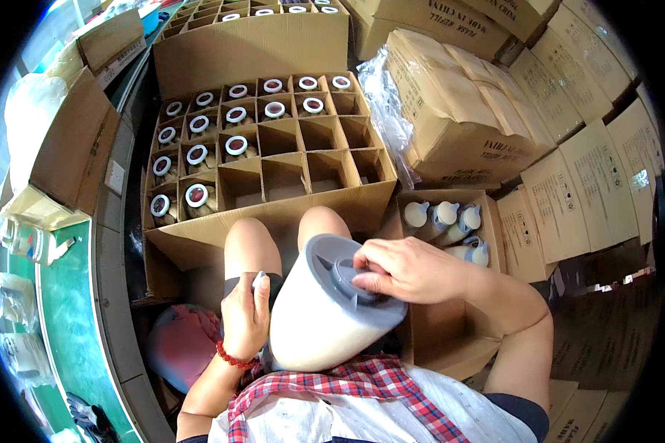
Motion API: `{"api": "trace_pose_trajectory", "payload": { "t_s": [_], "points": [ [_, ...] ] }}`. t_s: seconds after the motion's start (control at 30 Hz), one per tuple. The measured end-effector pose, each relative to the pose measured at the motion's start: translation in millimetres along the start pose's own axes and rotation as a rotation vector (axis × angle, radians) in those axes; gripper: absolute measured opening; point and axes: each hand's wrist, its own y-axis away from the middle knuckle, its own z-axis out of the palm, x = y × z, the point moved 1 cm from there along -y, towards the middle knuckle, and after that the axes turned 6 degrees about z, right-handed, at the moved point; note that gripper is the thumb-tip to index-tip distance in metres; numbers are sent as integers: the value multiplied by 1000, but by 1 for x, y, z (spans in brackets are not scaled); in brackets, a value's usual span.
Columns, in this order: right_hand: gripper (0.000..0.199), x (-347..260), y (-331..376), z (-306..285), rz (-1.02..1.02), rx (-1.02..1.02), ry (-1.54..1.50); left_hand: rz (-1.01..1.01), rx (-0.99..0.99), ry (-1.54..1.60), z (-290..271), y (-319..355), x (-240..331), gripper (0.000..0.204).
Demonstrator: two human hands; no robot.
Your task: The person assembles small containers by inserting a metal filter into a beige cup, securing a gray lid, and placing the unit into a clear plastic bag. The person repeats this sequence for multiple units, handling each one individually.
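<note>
A large white vacuum flask (314, 325) with a grey end leans tilted across my lap, the grey end up and toward the right. My right hand (406, 269) has its thumb and fingers closed on the raised round grey part (349, 277) in the middle of that end. At the flask's left side, my left hand (246, 317) is closed against it with the fingers curled. A small pale tip shows between that thumb and the fingers; whether it belongs to the flask's handle I cannot tell.
Ahead stands a divided carton (273, 210) holding several bottle-like pieces with white ring tops (236, 145). A smaller carton (451, 325) at right holds several lidded flasks (442, 215). Stacked cartons (465, 111) rise behind it. A green bench (70, 310) runs along the left, beside an open carton (66, 140).
</note>
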Motion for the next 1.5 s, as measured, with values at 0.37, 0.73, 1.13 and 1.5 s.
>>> {"api": "trace_pose_trajectory", "payload": {
  "t_s": [0.37,0.73,1.13,1.5],
  "points": [
    [37,133,-90,-18,185,358,-402,-190,118,267,-3,-6,-48,38],
    [33,398,-165,-29,687,974,23,-368,32,416,-28,-42,-84,38],
    [19,126,-195,26,-189,398,-1051,215,-381,91,70,-238,-86,38],
    [15,120,-83,81,-500,894,-119,501,107,96,-15,-112,-79,24]
  ]
}}
